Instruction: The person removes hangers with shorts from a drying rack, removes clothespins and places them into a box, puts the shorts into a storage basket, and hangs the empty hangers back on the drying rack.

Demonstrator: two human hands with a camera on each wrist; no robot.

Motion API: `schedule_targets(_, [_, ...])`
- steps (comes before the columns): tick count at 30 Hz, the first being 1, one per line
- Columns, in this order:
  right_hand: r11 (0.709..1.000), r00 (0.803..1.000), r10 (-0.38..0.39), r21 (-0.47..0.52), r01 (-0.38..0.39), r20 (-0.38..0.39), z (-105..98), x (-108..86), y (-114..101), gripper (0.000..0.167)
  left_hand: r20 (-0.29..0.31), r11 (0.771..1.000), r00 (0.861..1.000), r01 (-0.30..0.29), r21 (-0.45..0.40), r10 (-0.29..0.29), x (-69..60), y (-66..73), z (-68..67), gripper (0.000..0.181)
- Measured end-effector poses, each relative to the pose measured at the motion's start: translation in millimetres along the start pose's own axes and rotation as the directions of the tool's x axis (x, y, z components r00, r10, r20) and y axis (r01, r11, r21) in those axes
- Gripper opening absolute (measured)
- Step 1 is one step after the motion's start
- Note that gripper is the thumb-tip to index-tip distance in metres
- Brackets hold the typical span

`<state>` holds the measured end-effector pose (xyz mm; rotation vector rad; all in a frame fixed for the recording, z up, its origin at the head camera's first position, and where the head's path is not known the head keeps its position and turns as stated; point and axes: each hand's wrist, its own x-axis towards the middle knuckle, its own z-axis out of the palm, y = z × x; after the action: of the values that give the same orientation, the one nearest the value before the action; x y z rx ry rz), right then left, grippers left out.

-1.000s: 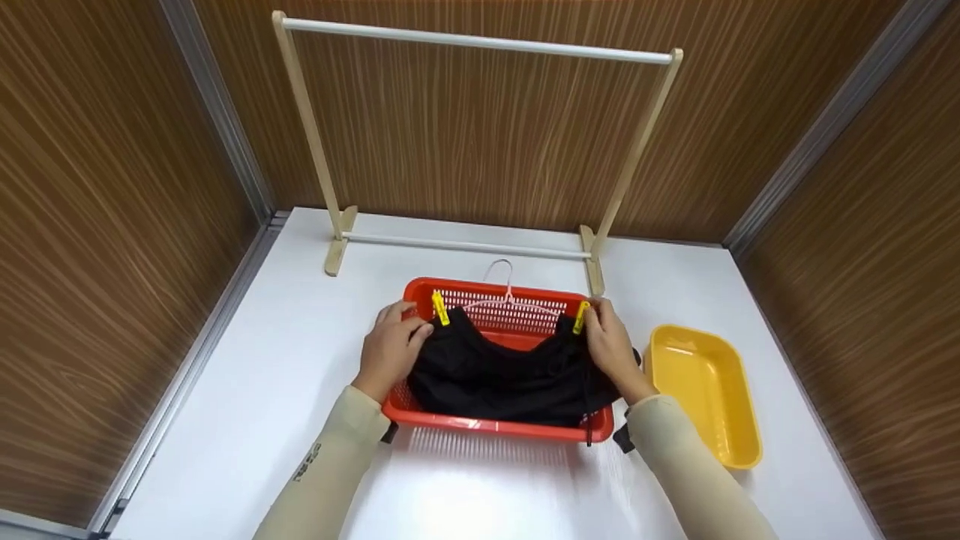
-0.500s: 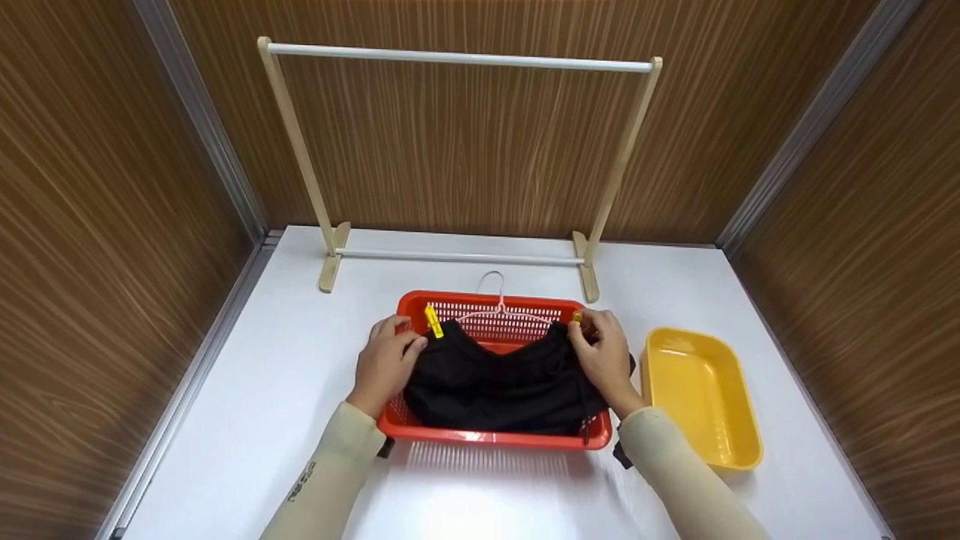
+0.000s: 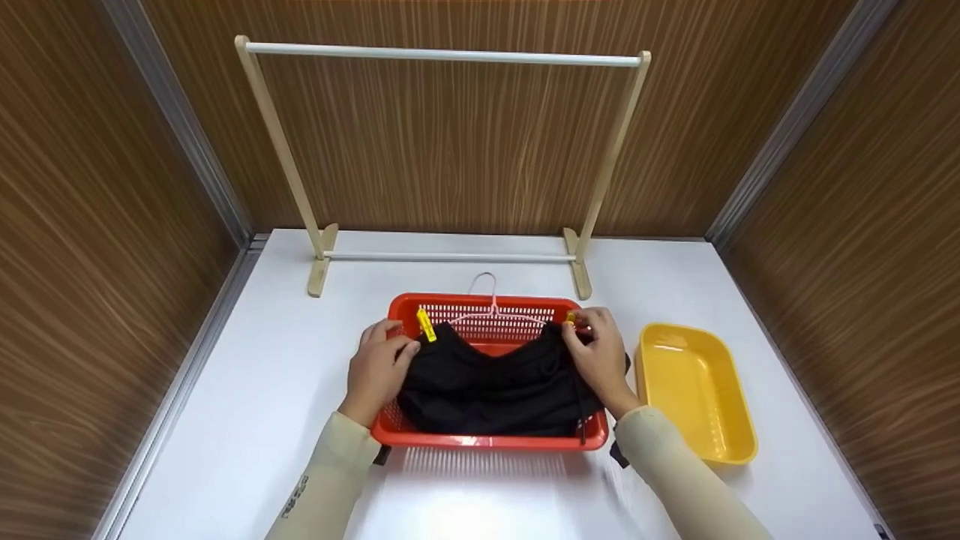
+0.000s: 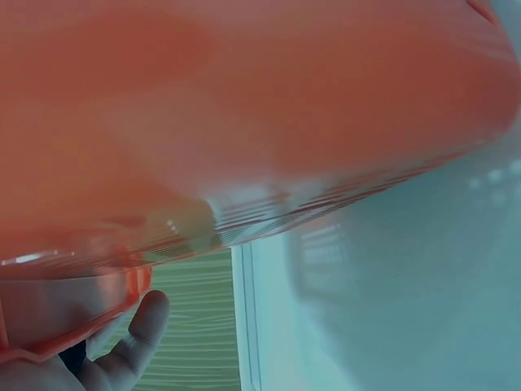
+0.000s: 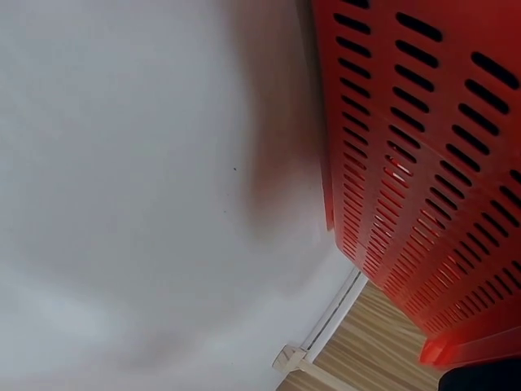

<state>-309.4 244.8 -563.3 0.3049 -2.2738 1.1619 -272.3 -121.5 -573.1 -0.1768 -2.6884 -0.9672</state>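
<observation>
A black garment (image 3: 487, 390) lies across the red basket (image 3: 487, 442), its upper corners on a pink hanger (image 3: 493, 309) whose hook points toward the rack. One yellow clip (image 3: 426, 325) stands on the garment's left corner. Just left of that clip, my left hand (image 3: 376, 369) pinches the garment's edge; its fingertips (image 4: 151, 314) show below the basket rim in the left wrist view. My right hand (image 3: 602, 358) pinches the other yellow clip (image 3: 571, 317) at the right corner, partly hiding it. The right wrist view shows the basket's slotted wall (image 5: 407, 179).
Behind the basket stands a wooden rack with a white top bar (image 3: 442, 54) and a lower bar (image 3: 450, 256). A yellow tray (image 3: 694, 390) sits to the right of the basket. Wood-grain panels (image 3: 450, 150) enclose the white table (image 3: 300, 315).
My right thumb and fingers have moved from beside the right clip onto it, covering more of it. My left hand stays at the left corner. The head view has shifted slightly.
</observation>
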Motion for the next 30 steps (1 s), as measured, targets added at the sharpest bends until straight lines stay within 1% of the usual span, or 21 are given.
schedule_targets(6, [0.999, 0.999, -0.050, 0.000, 0.050, 0.012, -0.7, 2.9, -1.4, 0.012, -0.026, 1.000, 0.999, -0.024, 0.003, 0.024, 1.7, 0.2, -1.1, 0.027])
schedule_targets(10, [0.998, 0.998, -0.063, -0.012, 0.063, 0.020, -0.2, 3.4, -1.1, 0.013, -0.029, 0.998, 0.999, -0.044, 0.038, 0.045, 1.5, 0.1, -1.3, 0.025])
schedule_targets(13, [0.998, 0.998, -0.056, -0.017, 0.056, 0.026, 0.6, 1.4, -0.4, 0.012, -0.016, 0.998, 0.999, -0.038, 0.053, 0.039, 0.0, -0.3, -0.9, 0.024])
schedule_targets(16, [0.998, 0.998, -0.055, -0.018, 0.055, 0.036, 0.2, -0.9, -0.7, 0.012, -0.006, 0.999, 1.000, -0.021, 0.039, 0.021, -1.1, 0.1, -1.3, 0.023])
schedule_targets(20, [0.998, 0.997, -0.053, -0.011, 0.054, 0.052, -0.4, -2.6, -1.1, 0.014, -0.011, 1.000, 1.000, -0.020, 0.015, 0.020, -1.6, 0.8, -2.4, 0.021])
schedule_targets(25, [1.000, 0.997, -0.019, -0.021, 0.021, 0.071, -0.5, -2.9, -0.9, 0.014, -0.013, 1.000, 1.000, -0.017, 0.003, 0.017, -2.2, -0.9, -1.8, 0.020])
schedule_targets(30, [0.999, 0.997, -0.001, -0.040, 0.004, 0.083, -2.0, -2.3, -0.5, 0.014, -0.016, 1.000, 1.000, -0.015, -0.006, 0.015, -1.3, -0.1, 0.1, 0.021])
